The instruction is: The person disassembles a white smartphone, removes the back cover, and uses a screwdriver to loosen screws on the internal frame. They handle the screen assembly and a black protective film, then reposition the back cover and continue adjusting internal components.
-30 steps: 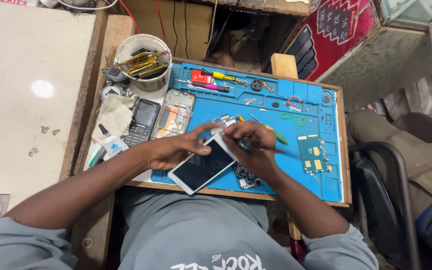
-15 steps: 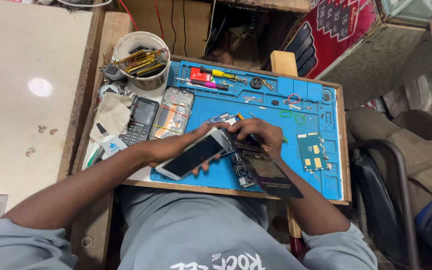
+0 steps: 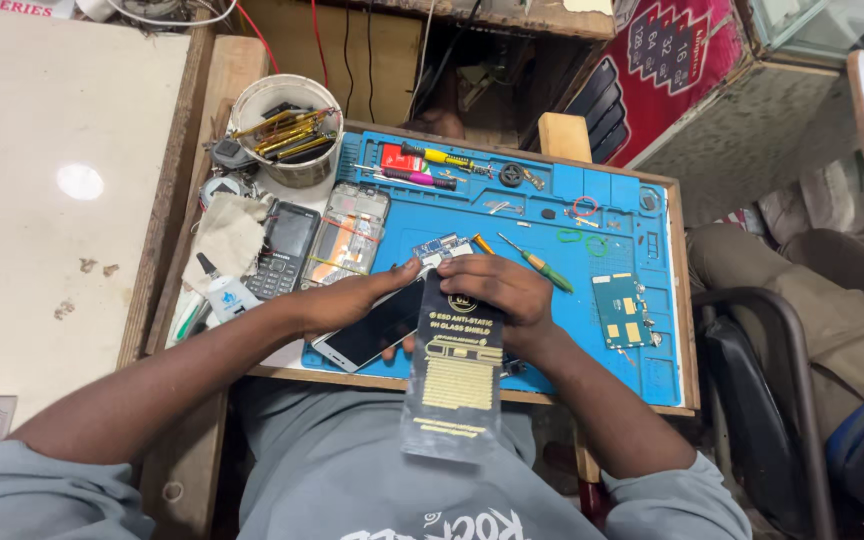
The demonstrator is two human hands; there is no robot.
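My left hand holds a white-edged smartphone tilted over the near edge of the blue work mat. My right hand grips the top of a long black packet with gold print, which hangs down over the phone's right end and toward my lap. A small circuit board lies on the mat just beyond my fingers.
A white tub of tools, a keypad phone, an opened phone frame, a cloth and a glue bottle sit at left. Screwdrivers, rubber rings and a green board lie on the mat. A seated person's leg is at right.
My right hand has drawn the black packet out from under the phone and swung it upright, so it hangs in front of the phone. The left hand tilted the phone slightly.
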